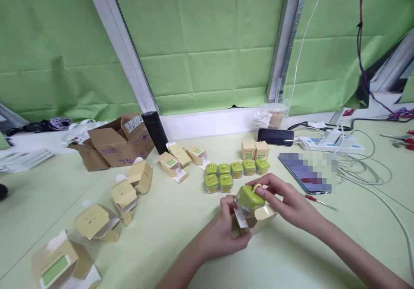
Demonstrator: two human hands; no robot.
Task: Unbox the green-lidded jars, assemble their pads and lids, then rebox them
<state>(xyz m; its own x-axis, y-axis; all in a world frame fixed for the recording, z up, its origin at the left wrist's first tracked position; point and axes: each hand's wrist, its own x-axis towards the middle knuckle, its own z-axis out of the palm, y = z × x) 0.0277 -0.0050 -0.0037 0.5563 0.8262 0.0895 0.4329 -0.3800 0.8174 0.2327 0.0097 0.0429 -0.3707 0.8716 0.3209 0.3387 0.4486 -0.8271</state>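
A small clear jar with a green lid sits half inside an open tan carton in front of me. My right hand pinches the ring on the jar's lid. My left hand grips the carton by its open white flap. Behind them stand several more green-lidded jars in two rows, with two shut tan cartons further back.
Several opened empty cartons lie scattered to the left, by a brown shipping box and a black cylinder. At right are a black phone, a tablet, a small screwdriver, a power strip and cables.
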